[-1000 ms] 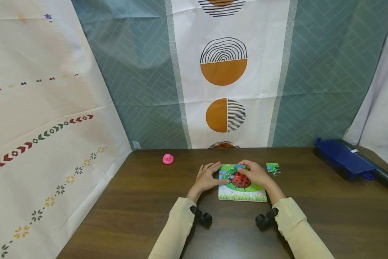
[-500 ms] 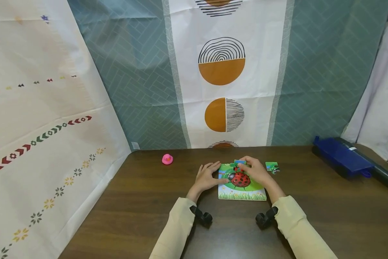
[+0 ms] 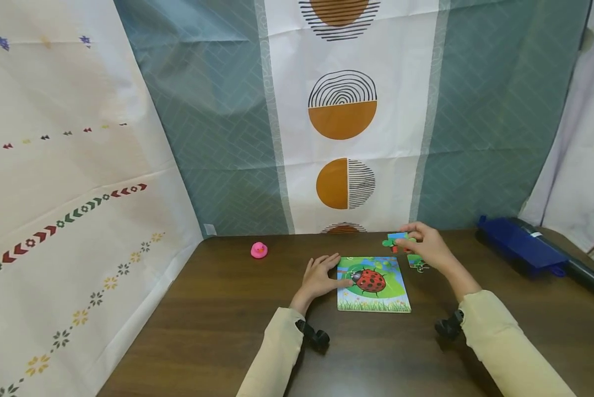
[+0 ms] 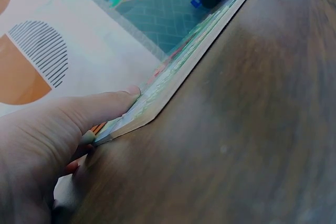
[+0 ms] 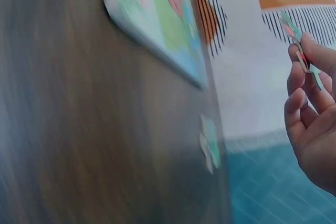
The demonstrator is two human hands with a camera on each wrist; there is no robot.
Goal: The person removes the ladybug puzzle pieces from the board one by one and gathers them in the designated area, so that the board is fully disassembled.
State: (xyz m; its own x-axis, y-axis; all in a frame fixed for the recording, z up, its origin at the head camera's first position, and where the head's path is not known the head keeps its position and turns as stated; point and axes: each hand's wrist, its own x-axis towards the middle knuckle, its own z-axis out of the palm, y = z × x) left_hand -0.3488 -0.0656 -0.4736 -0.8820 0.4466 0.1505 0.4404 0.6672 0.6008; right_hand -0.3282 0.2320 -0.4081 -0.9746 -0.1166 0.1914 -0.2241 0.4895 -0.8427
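A square ladybug puzzle board (image 3: 373, 303) lies flat on the table, its upper face lit and its grassy strip facing me. My left hand (image 3: 318, 280) lies at its left edge, thumb pressing on the picture and the other fingers stretched along the side; the left wrist view shows the thumb (image 4: 107, 107) on the board's surface. Beyond the board's far right corner, my right hand (image 3: 430, 246) pinches puzzle pieces (image 3: 396, 240) coloured blue, green and red. They overlap between thumb and fingers in the right wrist view. A loose green puzzle piece (image 3: 417, 262) lies just below that hand.
A pink rubber duck (image 3: 259, 250) sits at the back left of the wooden table (image 3: 217, 320). At the right edge lie a blue dustpan (image 3: 520, 242) and a black cylindrical object (image 3: 582, 275). A patterned cloth (image 3: 217, 165) hangs behind the table.
My right hand has lifted the pieces off the board's upper part and carried them right and back, near the loose piece. My left hand has stayed at the board's left edge.
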